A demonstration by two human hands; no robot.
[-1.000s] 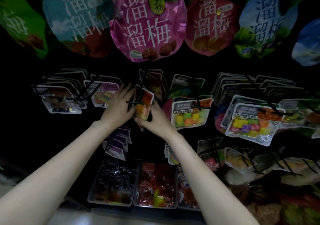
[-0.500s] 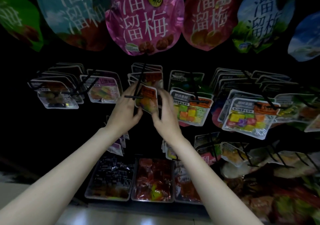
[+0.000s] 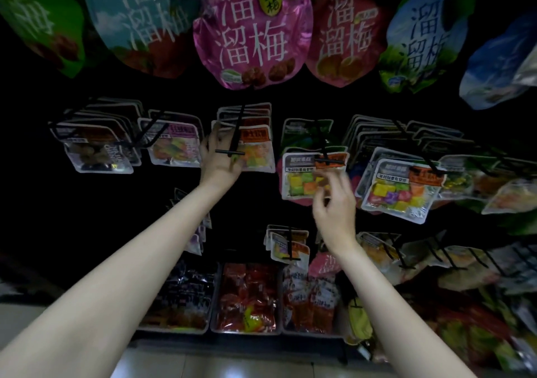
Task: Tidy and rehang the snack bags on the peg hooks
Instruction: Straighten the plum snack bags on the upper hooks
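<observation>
Clear-windowed candy bag (image 3: pixel 312 175) hangs on its peg hook (image 3: pixel 322 145); the right hand (image 3: pixel 334 206) reaches it, loosely curled, holding nothing. Farther back, the left hand (image 3: pixel 219 159) grips the neighbouring snack bag (image 3: pixel 255 148), steadying it on its hook

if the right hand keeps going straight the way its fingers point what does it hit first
Probably the clear-fronted candy bag with green, yellow and orange cubes hanging on the black peg hook. The right hand has its fingertips just below and in front of it, though depth is hard to judge.
</observation>
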